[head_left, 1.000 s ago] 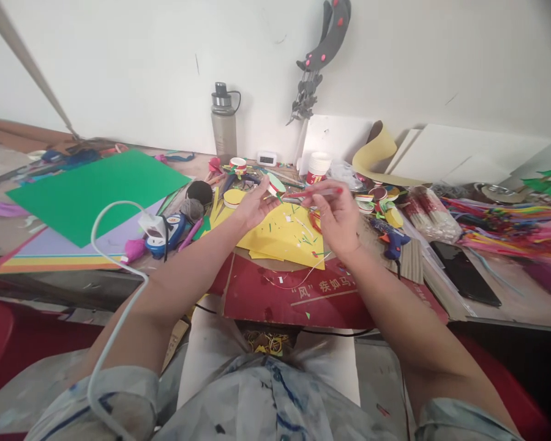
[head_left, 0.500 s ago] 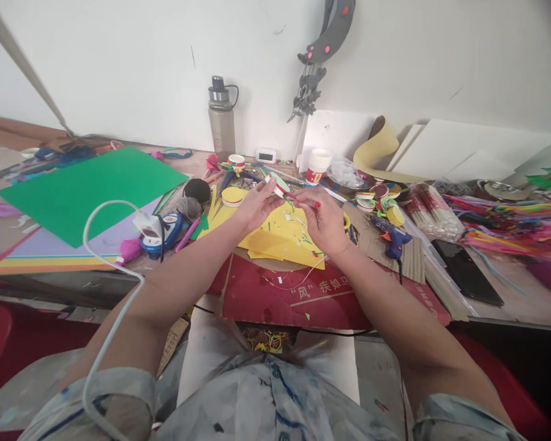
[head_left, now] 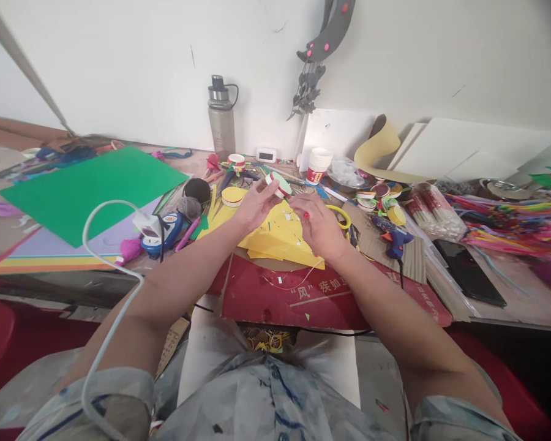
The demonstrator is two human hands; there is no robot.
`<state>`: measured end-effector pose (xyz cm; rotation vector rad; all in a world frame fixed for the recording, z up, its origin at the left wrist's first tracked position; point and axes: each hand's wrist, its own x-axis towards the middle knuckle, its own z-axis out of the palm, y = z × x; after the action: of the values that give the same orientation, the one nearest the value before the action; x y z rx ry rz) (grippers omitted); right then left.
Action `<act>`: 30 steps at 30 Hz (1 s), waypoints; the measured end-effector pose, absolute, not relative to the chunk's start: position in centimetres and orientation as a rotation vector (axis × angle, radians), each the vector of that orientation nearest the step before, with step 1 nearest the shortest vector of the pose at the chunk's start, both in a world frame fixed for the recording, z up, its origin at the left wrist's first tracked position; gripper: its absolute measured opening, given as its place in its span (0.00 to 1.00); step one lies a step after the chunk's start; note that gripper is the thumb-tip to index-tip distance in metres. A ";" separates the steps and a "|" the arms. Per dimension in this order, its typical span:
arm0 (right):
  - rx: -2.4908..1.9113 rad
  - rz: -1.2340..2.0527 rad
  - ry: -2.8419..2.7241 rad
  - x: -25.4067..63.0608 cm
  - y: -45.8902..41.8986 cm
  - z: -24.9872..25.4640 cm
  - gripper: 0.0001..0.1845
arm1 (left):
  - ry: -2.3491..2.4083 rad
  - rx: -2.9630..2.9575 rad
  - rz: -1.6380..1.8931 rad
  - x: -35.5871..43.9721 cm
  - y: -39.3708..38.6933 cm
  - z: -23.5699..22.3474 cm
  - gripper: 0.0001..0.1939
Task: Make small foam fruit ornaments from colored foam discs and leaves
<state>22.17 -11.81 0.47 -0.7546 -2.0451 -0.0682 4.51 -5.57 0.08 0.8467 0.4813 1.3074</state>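
Note:
My left hand [head_left: 254, 209] is closed on a small round drum-like paper piece [head_left: 281, 184], with a pale green face and a red-and-white rim. The piece is tilted above yellow paper sheets [head_left: 275, 236] strewn with green and white scraps. My right hand [head_left: 324, 228] has its fingers bent around a thin red stick-like tool [head_left: 306, 215], of which mostly one end shows. Its fingertips are at the lower right edge of the round piece; whether they touch it is hard to see. A similar yellow-topped round piece [head_left: 233, 196] lies beyond my left wrist.
Yellow-handled scissors [head_left: 342, 215] and a blue glue gun [head_left: 397, 243] lie to the right, near a black phone [head_left: 468, 272]. Paper cups [head_left: 319, 165] and a bottle [head_left: 221, 122] stand at the back. A white cable [head_left: 89, 331] crosses by my left arm; green card [head_left: 92, 190] lies left.
My right hand has moved left and in to the round piece, and the red tool has turned from sideways to nearly end-on. The round piece has tilted slightly in my left hand.

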 end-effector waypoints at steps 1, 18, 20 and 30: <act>-0.760 -0.059 -1.987 22.2 -12.0 0.7 0.12 | 0.484 0.832 1.298 4.4 -5.5 0.1 0.12; -0.670 -0.134 -2.033 23.0 -11.6 -0.1 0.14 | 0.435 0.903 1.297 4.4 -5.4 -0.4 0.15; -0.645 -0.158 -2.074 23.0 -11.4 -0.3 0.16 | 0.408 0.951 1.306 4.4 -5.3 -0.5 0.19; -0.669 -0.259 -2.203 21.8 -11.9 -0.1 0.16 | 0.379 1.025 1.373 4.4 -5.2 -0.8 0.25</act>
<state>21.82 -11.88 -0.09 -0.6694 -2.2034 -0.2594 4.45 -5.23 -0.78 1.0253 0.3793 1.3728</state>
